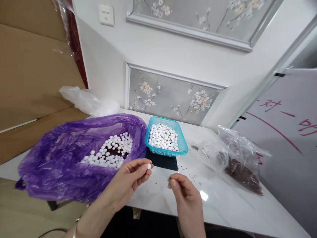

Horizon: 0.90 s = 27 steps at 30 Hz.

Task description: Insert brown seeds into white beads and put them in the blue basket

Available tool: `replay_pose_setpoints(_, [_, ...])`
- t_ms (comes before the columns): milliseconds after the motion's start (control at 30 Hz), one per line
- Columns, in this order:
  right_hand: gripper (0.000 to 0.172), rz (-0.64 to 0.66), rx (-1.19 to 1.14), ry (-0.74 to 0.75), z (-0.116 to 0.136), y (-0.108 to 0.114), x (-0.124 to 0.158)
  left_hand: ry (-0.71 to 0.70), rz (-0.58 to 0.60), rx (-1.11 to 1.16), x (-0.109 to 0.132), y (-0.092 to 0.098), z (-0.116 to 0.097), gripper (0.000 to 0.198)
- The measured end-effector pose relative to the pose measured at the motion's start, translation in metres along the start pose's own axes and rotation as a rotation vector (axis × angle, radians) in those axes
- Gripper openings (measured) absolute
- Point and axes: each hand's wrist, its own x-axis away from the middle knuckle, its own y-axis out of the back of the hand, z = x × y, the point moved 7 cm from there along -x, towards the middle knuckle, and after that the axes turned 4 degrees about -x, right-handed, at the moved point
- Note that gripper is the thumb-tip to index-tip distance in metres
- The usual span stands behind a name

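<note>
My left hand (135, 175) pinches a small white ball (149, 166) between thumb and fingers, above the near part of the table. To its right, my right hand (184, 195) is closed, thumb against fingertips; whatever lies in that pinch is too small to make out. The hands are apart. Beyond them stands a blue plastic basket (183, 145) full of white balls (162, 136), some with small dark reddish marks. At the left, an open purple plastic bag (59, 158) holds many plain white balls (109, 158).
A black flat pad (162, 161) lies partly under the basket. Small dark bits (193, 177) are scattered on the white marble-look table (228, 211). At right are a clear bag of brown material (242, 173) and a clear plastic container (214, 155). A whiteboard (287, 165) stands beyond.
</note>
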Motion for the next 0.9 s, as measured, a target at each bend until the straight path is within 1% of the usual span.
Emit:
replay_pose_setpoints(33, [0.017, 0.048, -0.031, 0.001, 0.007, -0.009, -0.002, 0.065, 0.009, 0.138, 0.000, -0.006, 0.011, 0.023])
replay_pose_setpoints(100, [0.016, 0.105, -0.091, -0.002, 0.016, -0.022, -0.005, 0.122, 0.029, 0.259, -0.002, -0.014, 0.024, 0.023])
replay_pose_setpoints(200, [0.013, 0.126, -0.152, -0.019, 0.021, -0.031, -0.010, 0.144, 0.091, 0.302, -0.006, -0.019, 0.034, 0.014])
replay_pose_setpoints(267, [0.013, 0.141, -0.175, -0.028, 0.021, -0.035, -0.010, 0.143, 0.127, 0.311, -0.008, -0.019, 0.039, 0.013])
replay_pose_setpoints(333, [0.014, 0.167, -0.196, -0.031, 0.021, -0.041, -0.008, 0.131, 0.134, 0.319, -0.009, -0.017, 0.044, 0.012])
replay_pose_setpoints(467, [0.015, 0.224, -0.224, -0.040, 0.016, -0.052, -0.004, 0.114, 0.106, 0.331, -0.009, -0.011, 0.052, 0.011])
replay_pose_setpoints(633, [0.016, 0.255, -0.146, 0.012, 0.013, -0.055, -0.003, 0.098, 0.077, 0.315, -0.008, -0.009, 0.054, 0.010])
replay_pose_setpoints(733, [0.016, 0.241, -0.083, 0.057, 0.016, -0.051, -0.003, 0.075, 0.062, 0.281, -0.009, -0.009, 0.052, 0.011])
replay_pose_setpoints(900, [0.016, 0.217, 0.005, 0.081, 0.019, -0.048, -0.002, 0.057, 0.014, 0.229, -0.009, -0.006, 0.052, 0.012])
